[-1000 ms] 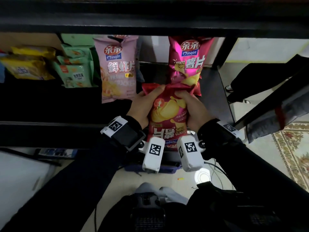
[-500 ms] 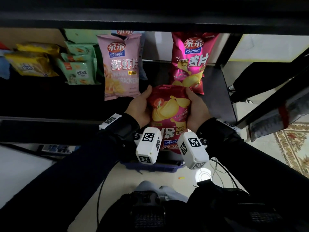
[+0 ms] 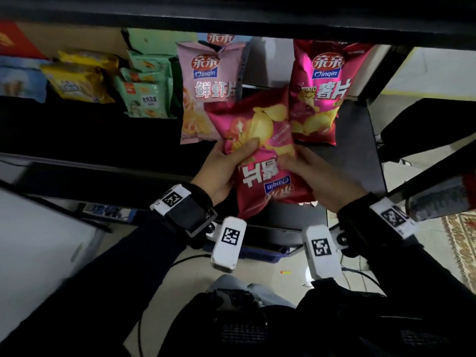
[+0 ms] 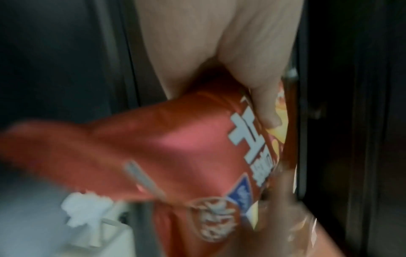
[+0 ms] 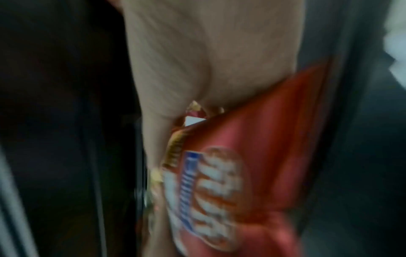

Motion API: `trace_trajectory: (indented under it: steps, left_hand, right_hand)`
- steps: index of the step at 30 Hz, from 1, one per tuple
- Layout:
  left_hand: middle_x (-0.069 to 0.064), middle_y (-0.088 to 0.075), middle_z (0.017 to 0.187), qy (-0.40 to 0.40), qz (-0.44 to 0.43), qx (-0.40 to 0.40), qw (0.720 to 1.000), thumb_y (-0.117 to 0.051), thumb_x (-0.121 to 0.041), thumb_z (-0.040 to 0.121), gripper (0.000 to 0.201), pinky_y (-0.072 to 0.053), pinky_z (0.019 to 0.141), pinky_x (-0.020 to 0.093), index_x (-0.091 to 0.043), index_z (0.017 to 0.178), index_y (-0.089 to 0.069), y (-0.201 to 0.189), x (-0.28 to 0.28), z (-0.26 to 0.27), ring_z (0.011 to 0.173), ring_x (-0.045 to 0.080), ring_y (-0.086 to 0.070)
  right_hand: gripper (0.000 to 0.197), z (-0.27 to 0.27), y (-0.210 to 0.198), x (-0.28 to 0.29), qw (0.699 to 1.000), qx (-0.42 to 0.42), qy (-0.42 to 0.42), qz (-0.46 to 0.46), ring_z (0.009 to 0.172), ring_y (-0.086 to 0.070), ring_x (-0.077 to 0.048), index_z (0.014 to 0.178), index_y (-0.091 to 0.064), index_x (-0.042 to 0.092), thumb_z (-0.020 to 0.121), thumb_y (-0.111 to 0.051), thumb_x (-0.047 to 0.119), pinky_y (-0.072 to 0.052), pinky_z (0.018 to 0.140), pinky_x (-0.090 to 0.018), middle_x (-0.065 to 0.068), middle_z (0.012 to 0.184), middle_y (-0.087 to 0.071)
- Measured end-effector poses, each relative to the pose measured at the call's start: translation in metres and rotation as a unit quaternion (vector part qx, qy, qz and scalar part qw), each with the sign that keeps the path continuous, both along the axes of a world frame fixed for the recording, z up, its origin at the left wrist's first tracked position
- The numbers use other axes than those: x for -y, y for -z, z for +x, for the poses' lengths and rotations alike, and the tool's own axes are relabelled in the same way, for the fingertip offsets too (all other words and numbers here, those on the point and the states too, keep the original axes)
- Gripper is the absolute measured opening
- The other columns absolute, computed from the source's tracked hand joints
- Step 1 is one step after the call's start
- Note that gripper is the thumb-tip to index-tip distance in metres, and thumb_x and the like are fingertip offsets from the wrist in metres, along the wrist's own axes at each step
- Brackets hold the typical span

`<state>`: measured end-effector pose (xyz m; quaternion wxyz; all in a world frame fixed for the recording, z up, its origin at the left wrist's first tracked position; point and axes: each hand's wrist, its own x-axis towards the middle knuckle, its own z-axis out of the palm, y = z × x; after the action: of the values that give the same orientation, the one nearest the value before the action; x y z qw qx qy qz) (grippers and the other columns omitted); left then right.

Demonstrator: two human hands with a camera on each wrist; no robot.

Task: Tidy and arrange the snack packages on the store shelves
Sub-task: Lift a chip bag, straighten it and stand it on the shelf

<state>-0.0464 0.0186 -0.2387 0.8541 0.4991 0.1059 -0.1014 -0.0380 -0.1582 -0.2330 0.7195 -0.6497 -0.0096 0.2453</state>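
Both my hands hold a red potato chip bag (image 3: 260, 150), upside down and tilted, over the front of the black shelf (image 3: 358, 140). My left hand (image 3: 231, 161) grips its left side with the thumb on the front. My right hand (image 3: 311, 176) grips its right side. The bag (image 4: 186, 147) shows blurred in the left wrist view under my thumb (image 4: 265, 107), and the same bag (image 5: 252, 156) fills the right wrist view. Behind it stand a matching magenta chip bag (image 3: 324, 91) and a pink shrimp cracker bag (image 3: 203, 91).
Green snack packs (image 3: 146, 94) and yellow packs (image 3: 77, 78) lie further left on the shelf. A black upper shelf edge (image 3: 231, 19) runs overhead. A dark post (image 3: 381, 73) bounds the right end. A patterned rug (image 3: 461, 243) lies at the right on the floor.
The red bag has moved up and forward toward the shelf and has tilted, its top corner swinging left over the pink bag. Both hands shifted lower along the bag's sides.
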Motion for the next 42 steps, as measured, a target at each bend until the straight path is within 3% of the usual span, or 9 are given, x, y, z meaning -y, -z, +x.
trace_trajectory:
  steps: [4,9,15,19,24,28,32,36,42]
  left_hand:
    - [0.010,-0.067,0.112,-0.026,-0.070,0.011,0.997,-0.064,-0.012,0.074,0.056,-0.058,0.081,0.037,-0.007,0.129,-0.050,-0.001,0.001,-0.012,0.094,0.021,-0.069]
    - [-0.001,-0.058,0.123,-0.071,0.097,0.098,0.988,-0.081,-0.021,0.059,0.079,-0.047,0.099,0.035,-0.021,0.128,-0.042,-0.023,-0.040,-0.003,0.117,0.015,-0.056]
    - [-0.014,-0.051,0.130,0.176,0.522,0.132,0.824,-0.085,-0.063,0.036,0.127,-0.043,0.103,0.025,-0.035,0.144,-0.023,-0.046,-0.063,0.018,0.119,0.002,-0.053]
    - [-0.010,-0.070,0.110,0.104,0.410,0.094,0.901,-0.094,-0.041,0.045,0.093,-0.054,0.091,0.030,-0.024,0.124,-0.049,-0.029,-0.069,0.015,0.100,0.006,-0.068]
    - [-0.008,-0.075,0.093,-0.155,0.181,0.057,0.969,-0.071,-0.012,0.073,0.039,-0.058,0.072,0.027,-0.023,0.108,-0.057,-0.001,-0.108,-0.012,0.085,0.007,-0.071]
    - [0.002,-0.069,0.115,-0.369,0.022,0.014,0.929,-0.062,-0.025,0.092,0.026,-0.057,0.084,0.034,-0.021,0.117,-0.055,0.006,-0.126,-0.018,0.100,0.014,-0.069]
    - [0.009,-0.060,0.126,-0.532,0.000,-0.077,0.843,-0.069,-0.036,0.087,0.063,-0.057,0.087,0.039,-0.007,0.137,-0.043,0.012,-0.120,-0.006,0.101,0.018,-0.067]
    - [0.010,-0.059,0.124,-0.533,0.016,-0.185,0.825,-0.071,-0.035,0.083,0.069,-0.056,0.088,0.041,-0.004,0.138,-0.042,0.012,-0.116,0.011,0.103,0.025,-0.064]
    - [0.007,-0.055,0.137,-0.368,0.095,-0.253,0.890,-0.064,-0.040,0.085,0.041,-0.051,0.082,0.033,-0.016,0.118,-0.056,0.023,-0.131,0.014,0.122,0.025,-0.057]
  right_hand:
    - [0.047,0.003,-0.007,0.014,0.989,0.096,-0.003,-0.113,0.080,-0.070,-0.002,0.100,-0.060,0.030,0.059,-0.078,0.043,-0.052,0.061,-0.011,0.019,0.088,-0.073]
    - [0.045,0.012,-0.023,0.025,0.962,0.187,-0.021,-0.197,0.084,-0.067,0.006,0.099,-0.064,0.033,0.057,-0.081,0.038,-0.051,0.065,-0.007,0.022,0.091,-0.071]
    - [0.047,0.020,-0.034,0.015,0.922,0.239,-0.109,-0.285,0.082,-0.057,0.022,0.098,-0.061,0.038,0.058,-0.085,0.038,-0.042,0.068,0.003,0.027,0.096,-0.063]
    - [0.055,0.025,-0.019,0.016,0.928,0.255,-0.058,-0.264,0.096,-0.054,0.019,0.117,-0.057,0.032,0.067,-0.078,0.043,-0.042,0.075,0.002,0.021,0.116,-0.057]
    - [0.030,0.033,0.015,0.014,0.934,0.238,0.132,-0.230,0.113,-0.058,-0.015,0.119,-0.059,0.013,0.089,-0.063,0.015,-0.042,0.101,-0.023,0.002,0.117,-0.063]
    - [0.029,0.028,0.040,0.013,0.899,0.267,0.091,-0.336,0.102,-0.058,-0.012,0.116,-0.063,0.010,0.087,-0.065,0.014,-0.033,0.083,0.001,-0.002,0.111,-0.065]
    - [0.028,0.021,0.054,0.012,0.866,0.296,0.038,-0.402,0.115,-0.054,-0.027,0.114,-0.065,0.004,0.086,-0.066,0.009,-0.037,0.101,-0.028,-0.011,0.116,-0.064]
    - [0.024,0.020,0.058,0.012,0.853,0.320,0.037,-0.411,0.118,-0.052,-0.032,0.108,-0.069,0.003,0.084,-0.065,0.003,-0.035,0.106,-0.037,-0.015,0.118,-0.063]
    - [0.023,0.018,0.063,0.014,0.851,0.334,0.046,-0.403,0.118,-0.051,-0.032,0.105,-0.071,0.005,0.084,-0.064,-0.001,-0.030,0.104,-0.030,-0.013,0.119,-0.063]
